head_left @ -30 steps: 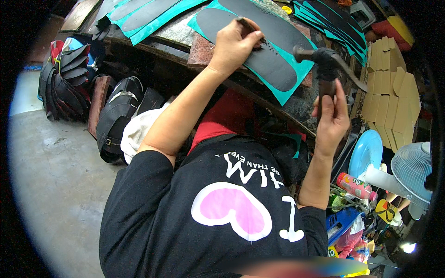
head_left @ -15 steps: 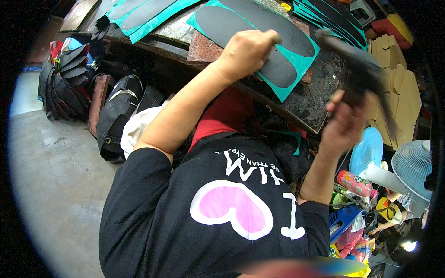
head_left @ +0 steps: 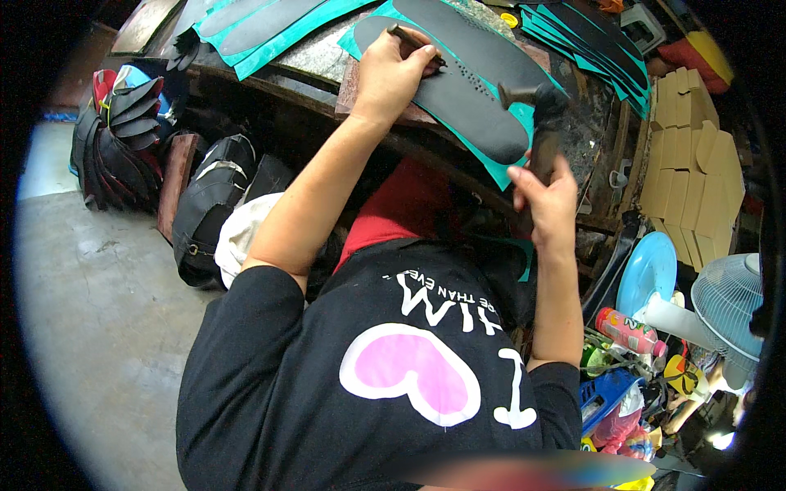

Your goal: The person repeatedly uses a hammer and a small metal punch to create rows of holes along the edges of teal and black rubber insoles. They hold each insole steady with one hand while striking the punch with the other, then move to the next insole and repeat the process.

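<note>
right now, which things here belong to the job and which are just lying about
Seemingly in the job:
dark hammer in right hand
slim dark rod in left hand
black sole-shaped pieces on teal sheet

Seemingly just around:
pink plastic bottle
folded tan cardboard
pale caged fan

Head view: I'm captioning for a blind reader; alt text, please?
A person's left hand holds a slim dark rod over a dark grey sole-shaped piece on a teal sheet; the right hand grips a dark hammer, slightly blurred. Small dots line the piece near the rod.
</note>
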`<state>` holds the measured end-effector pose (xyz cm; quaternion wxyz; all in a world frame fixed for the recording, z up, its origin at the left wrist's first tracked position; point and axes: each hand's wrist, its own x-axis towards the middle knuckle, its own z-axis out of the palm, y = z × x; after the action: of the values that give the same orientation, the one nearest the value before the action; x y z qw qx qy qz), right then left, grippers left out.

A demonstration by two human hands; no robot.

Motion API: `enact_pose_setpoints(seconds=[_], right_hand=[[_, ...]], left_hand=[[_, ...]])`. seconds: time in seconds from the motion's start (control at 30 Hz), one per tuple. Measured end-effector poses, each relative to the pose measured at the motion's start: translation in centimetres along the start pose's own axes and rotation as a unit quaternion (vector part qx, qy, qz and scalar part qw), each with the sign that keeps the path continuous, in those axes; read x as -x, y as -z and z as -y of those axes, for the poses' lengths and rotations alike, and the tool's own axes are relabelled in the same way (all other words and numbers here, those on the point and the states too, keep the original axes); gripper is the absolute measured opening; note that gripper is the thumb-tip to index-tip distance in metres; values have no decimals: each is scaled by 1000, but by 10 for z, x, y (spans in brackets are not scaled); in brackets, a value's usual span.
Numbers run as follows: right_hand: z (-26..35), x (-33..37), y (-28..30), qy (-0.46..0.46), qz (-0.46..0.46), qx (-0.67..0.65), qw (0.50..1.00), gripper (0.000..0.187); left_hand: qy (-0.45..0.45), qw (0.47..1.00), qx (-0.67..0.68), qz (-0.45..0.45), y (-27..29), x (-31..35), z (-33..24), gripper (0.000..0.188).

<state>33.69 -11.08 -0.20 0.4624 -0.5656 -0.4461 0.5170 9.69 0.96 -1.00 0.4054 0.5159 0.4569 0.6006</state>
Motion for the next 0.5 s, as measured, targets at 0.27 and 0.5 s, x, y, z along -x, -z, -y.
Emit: enact_pose_setpoints(seconds=[0.27, 0.5], right_hand=[[21, -60, 33, 146, -117, 237, 953, 43], [34, -27, 32, 173, -84, 146, 970, 47]], left_hand=[[15, 997, -55, 44, -14, 6, -1, 13], [-38, 993, -79, 81, -18, -10, 1, 15]])
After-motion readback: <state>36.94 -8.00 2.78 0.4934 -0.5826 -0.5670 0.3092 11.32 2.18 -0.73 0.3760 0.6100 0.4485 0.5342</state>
